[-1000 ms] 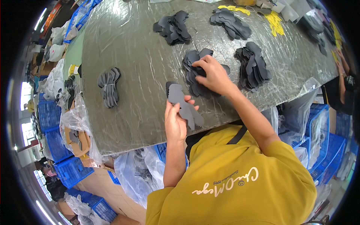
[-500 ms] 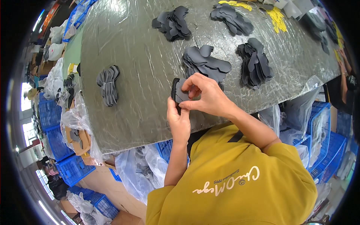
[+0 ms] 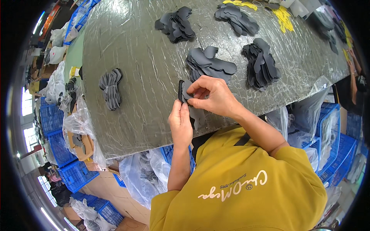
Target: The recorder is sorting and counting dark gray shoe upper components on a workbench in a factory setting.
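A small stack of dark grey cut pieces (image 3: pixel 185 89) stands on edge between my hands, over the table's near side. My left hand (image 3: pixel 181 120) is closed on its lower end with thumb and fingertips. My right hand (image 3: pixel 212 94) pinches the stack's right side, its fingers curled. Just beyond lies a loose pile of grey cut pieces (image 3: pixel 210 63). Another pile (image 3: pixel 261 65) sits to the right, and two more piles, one at far centre (image 3: pixel 176 25) and one at far right (image 3: pixel 237 19). A tied bundle of grey strips (image 3: pixel 111 89) rests at the left.
The plastic-covered table (image 3: pixel 142 123) has its near edge at my waist. Yellow pieces (image 3: pixel 284 19) lie at the far right. Blue crates (image 3: pixel 77 175) and clear plastic bags (image 3: pixel 144 175) stand around the table. Another person's arm (image 3: pixel 352 73) shows at the right edge.
My left hand has shifted slightly down and left, its fingers now closer together on the stack. The right hand keeps its pinch, with the stack turned a little. The piles have stayed put.
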A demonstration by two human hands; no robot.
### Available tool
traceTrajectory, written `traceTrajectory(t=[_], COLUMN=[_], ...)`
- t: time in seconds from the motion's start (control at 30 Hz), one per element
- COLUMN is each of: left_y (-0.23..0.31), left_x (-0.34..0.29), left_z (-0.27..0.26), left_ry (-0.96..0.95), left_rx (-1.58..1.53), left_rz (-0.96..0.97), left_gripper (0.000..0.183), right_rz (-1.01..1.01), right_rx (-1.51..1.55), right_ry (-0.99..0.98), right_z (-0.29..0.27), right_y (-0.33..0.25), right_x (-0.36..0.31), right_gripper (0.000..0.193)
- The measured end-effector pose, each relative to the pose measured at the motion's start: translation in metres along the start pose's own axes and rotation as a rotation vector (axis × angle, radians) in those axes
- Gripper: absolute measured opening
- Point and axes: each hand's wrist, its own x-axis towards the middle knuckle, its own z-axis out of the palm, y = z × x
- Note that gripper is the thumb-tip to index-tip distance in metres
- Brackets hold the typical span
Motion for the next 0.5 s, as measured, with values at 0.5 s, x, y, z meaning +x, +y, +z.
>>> traceTrajectory(t=[0.5], left_y=[0.021], left_x=[-0.005], left_z=[0.01], left_ry=[0.068], left_rx=[0.382], left_rz=[0.122], left_gripper=[0.021], right_rz=[0.01], right_rx=[0.0], right_ry=[0.035], right_z=[0.002], right_y=[-0.002], right_x=[-0.001], right_gripper=[0.025])
